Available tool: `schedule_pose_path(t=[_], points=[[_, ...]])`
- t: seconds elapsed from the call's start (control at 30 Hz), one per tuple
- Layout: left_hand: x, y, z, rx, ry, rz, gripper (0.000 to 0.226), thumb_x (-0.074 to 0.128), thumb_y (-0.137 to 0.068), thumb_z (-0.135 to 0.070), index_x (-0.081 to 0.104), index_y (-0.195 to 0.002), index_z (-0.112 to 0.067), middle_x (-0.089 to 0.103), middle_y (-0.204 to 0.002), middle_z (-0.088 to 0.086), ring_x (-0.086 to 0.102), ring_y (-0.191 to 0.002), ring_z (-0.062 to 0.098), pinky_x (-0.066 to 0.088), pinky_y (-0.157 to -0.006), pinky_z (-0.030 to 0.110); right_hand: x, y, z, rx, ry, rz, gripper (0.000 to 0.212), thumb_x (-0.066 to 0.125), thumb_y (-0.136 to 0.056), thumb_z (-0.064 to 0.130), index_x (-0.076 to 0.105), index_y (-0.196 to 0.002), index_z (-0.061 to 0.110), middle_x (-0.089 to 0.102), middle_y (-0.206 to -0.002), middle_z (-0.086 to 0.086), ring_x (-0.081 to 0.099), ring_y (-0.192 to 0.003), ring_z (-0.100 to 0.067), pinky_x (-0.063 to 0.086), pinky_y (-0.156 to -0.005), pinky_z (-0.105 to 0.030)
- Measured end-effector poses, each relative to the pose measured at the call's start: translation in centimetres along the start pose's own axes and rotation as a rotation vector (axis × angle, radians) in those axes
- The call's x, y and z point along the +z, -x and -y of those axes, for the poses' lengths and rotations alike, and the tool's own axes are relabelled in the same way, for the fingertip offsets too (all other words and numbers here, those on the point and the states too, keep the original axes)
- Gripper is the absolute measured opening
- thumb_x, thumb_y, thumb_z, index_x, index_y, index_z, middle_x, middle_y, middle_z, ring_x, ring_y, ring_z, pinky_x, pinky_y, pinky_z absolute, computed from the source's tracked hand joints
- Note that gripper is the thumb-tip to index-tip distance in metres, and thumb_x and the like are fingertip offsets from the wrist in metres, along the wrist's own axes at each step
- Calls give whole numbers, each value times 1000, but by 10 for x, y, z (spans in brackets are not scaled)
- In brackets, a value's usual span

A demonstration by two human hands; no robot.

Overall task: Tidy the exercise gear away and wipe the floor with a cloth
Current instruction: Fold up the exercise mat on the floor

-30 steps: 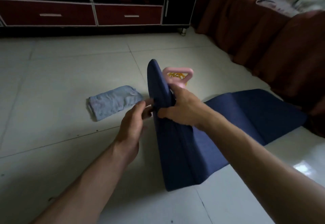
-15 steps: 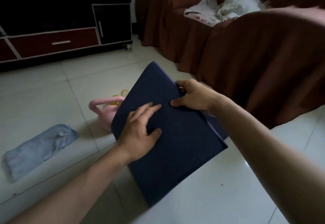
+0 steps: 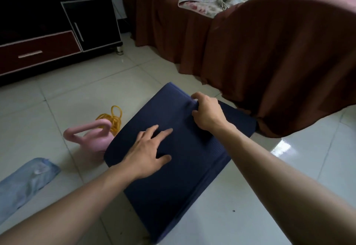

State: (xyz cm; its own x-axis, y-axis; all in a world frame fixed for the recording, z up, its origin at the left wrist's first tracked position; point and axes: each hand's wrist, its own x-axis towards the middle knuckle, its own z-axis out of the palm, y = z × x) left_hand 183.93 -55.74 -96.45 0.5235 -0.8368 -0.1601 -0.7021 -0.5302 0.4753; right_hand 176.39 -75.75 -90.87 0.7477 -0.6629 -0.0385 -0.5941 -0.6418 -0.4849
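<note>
Folded down from the upright stand seen a second ago, the navy mat (image 3: 173, 183) is now laid in flat layers on the floor (image 3: 250, 216), under both hands. It is pressed by the left hand (image 3: 146, 156), fingers straight and spread, while its far layered edge is gripped by the curled right hand (image 3: 207, 113). Soft, light, springy foam is judged, likely to reopen, so hold is best taken at that layered edge. Its long axis is seen running diagonally away from the wrists. Beyond the left hand lie a pink kettlebell (image 3: 90, 138) and a blue cloth (image 3: 25, 183).
</note>
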Motion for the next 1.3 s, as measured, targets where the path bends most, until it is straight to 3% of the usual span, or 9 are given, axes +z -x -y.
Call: schedule_pose_path(t=[0.17,0.4,0.6,0.7,0.8,0.9,1.0,1.2,1.3], points=[[54,-57,-1,-30,-11,-100,69,53,-91,-60,29,-152,-38,22,-161,5,18,-144,25,31,-115,46,55,3,-33,-69,261,93,46,60,-91,38,52,-132,17,51,-135,-8,43,-130,-32,35,-107,-45],[103,-104,7,23,-18,41,51,49,-101,-26,38,-150,-19,29,-160,3,21,-145,21,20,-119,30,107,14,-98,158,210,257,62,46,-100,42,25,-155,21,15,-166,-8,6,-153,-30,7,-123,-47],[72,-167,41,-100,-190,55,62,58,-93,-45,38,-148,-24,38,-155,-2,31,-141,26,30,-112,45,111,7,-133,421,104,7,64,48,-94,50,33,-150,21,22,-162,-12,12,-151,-34,11,-122,-50],[59,-199,62,-211,-169,126,82,66,-79,-63,39,-146,-22,43,-149,3,38,-136,31,36,-108,45,110,14,-151,601,-5,-167,90,58,-84,63,24,-153,16,10,-164,-13,14,-150,-35,21,-120,-51],[55,-225,83,-308,85,277,82,75,-67,-67,55,-131,-18,61,-132,1,60,-117,25,49,-100,40,116,26,-162,885,-498,-246,106,74,-66,70,30,-143,12,34,-149,-13,47,-130,-37,44,-108,-51],[60,-240,92,-312,286,417,46,83,-72,-50,70,-106,-23,76,-99,-4,73,-89,16,58,-83,33,127,30,-166,1084,-945,-200,93,82,-58,67,46,-125,14,63,-119,-5,66,-102,-26,58,-89,-46],[70,-244,93,-298,323,457,37,81,-77,-43,70,-105,-21,77,-94,-3,73,-86,16,56,-75,29,130,25,-167,1084,-1088,-157,76,81,-69,60,52,-124,18,68,-114,-1,67,-99,-22,56,-76,-37],[84,-245,96,-330,442,470,46,83,-76,-40,68,-114,-19,75,-102,-3,72,-90,15,56,-79,29,135,26,-173,1111,-1100,-105,72,76,-75,58,40,-130,30,62,-119,3,62,-104,-23,49,-95,-53],[84,-246,93,-377,440,473,55,86,-70,-45,64,-113,-20,72,-106,-2,70,-91,14,55,-79,28,139,26,-174,1085,-1116,-161,71,78,-74,56,44,-130,29,66,-117,2,65,-99,-23,53,-74,-42]])
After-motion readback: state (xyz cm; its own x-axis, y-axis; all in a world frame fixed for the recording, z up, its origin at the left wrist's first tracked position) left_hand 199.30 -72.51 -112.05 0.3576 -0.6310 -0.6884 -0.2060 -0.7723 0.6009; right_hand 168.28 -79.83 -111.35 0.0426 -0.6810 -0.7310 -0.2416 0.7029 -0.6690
